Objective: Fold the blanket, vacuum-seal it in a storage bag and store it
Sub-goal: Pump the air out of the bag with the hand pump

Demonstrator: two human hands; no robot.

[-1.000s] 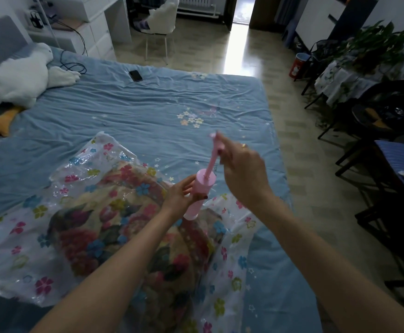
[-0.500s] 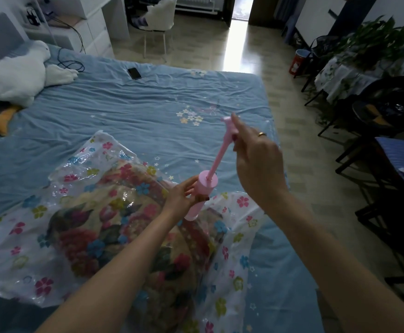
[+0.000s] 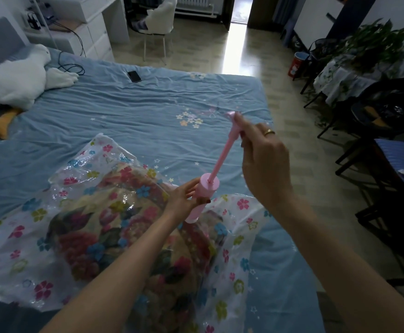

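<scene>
My right hand (image 3: 263,162) has its fingers (image 3: 249,131) curled tight round the handle of the pink plastic hand pump (image 3: 202,195), with the thin pink plunger rod (image 3: 222,152) drawn far out of the barrel and slanting up to the right. My left hand (image 3: 184,195) wraps its fingers round the pump's barrel, just under the round cap, holding it upright with its foot on the clear plastic storage bag printed with coloured flowers (image 3: 35,212). Inside that bag lies the folded blanket with a red and green floral pattern (image 3: 104,239), bulging under the film. The bag rests on the near part of the bed with its wrinkled blue sheet (image 3: 129,111). Farther off on the bed sit a white plush goose (image 3: 13,82) and a black phone (image 3: 134,76). Beyond, I see a white chair (image 3: 159,22), a white desk with drawers (image 3: 88,27) and leafy potted plants (image 3: 374,46) at the right.
</scene>
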